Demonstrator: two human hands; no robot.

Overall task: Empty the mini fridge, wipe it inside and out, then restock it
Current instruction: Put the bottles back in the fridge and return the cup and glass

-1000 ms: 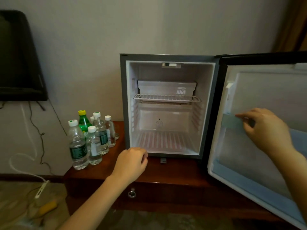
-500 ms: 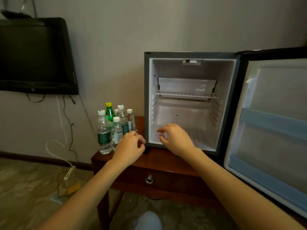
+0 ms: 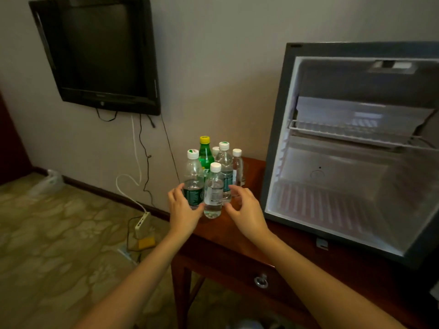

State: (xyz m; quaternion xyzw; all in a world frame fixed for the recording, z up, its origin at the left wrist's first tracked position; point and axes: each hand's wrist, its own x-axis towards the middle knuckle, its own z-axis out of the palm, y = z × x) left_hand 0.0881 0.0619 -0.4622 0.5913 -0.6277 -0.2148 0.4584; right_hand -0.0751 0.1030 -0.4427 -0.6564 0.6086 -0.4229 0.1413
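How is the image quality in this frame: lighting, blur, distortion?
Head view: dim, warm light with no harsh glare; the wide-angle lens tilts the mini fridge and TV outward; labels on the bottles are too soft to read; the fridge interior looks grainy and its right edge is cropped.

No words or numbers can be read here. The water bottle (image 3: 193, 186) in the middle of the frame has a dark green label with pale marks, too blurry to read. The small bottle (image 3: 213, 193) in front of it has a white label with tiny dark print, too small to read. Two white caps (image 3: 193, 153) carry a little green and red mark. The TV (image 3: 99, 51) at the upper left has a small pale mark low on its frame, not clear. The fridge (image 3: 275, 138) on the right has a thin round sign (image 3: 316, 174) on its back wall.
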